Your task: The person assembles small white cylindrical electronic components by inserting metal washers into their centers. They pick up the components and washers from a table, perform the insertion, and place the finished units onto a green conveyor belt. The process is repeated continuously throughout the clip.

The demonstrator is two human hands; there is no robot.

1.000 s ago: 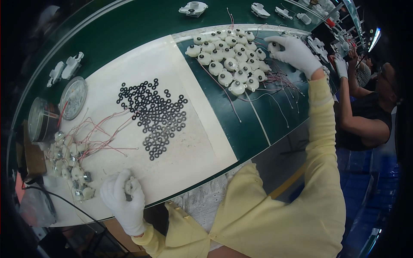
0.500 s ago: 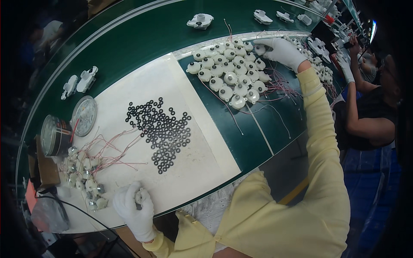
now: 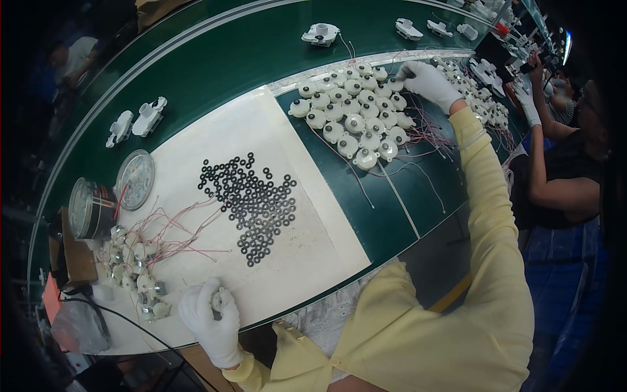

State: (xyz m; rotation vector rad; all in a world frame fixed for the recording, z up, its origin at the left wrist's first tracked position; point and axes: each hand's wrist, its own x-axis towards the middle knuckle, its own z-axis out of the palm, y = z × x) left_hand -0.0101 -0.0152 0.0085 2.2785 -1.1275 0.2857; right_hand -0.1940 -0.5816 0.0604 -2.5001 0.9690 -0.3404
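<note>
My left hand [image 3: 212, 321], in a white glove, is closed around a small round motor [image 3: 222, 299] near the table's front edge. At the far right my gloved right hand [image 3: 428, 83] has its fingers curled at a white round motor [image 3: 395, 84], on the back right edge of a tight group of like motors [image 3: 354, 123]. Most of these show a dark part on top, and their pink wires trail off to the right. Many small black rings [image 3: 255, 206] lie loose on the white sheet [image 3: 320, 225] between my hands.
Unfinished-looking motors with pink wires [image 3: 134, 261] are heaped at the left, beside a clear tub [image 3: 91, 209] and its round lid [image 3: 136, 179]. White plastic housings [image 3: 149, 116] stand on the green surface. A black cable [image 3: 130, 321] crosses the front left. A co-worker [image 3: 565, 176] sits at the right.
My right hand has moved the motor slightly nearer, against the group's edge. My left hand keeps its motor in about the same place. The whole view has shifted a little.
</note>
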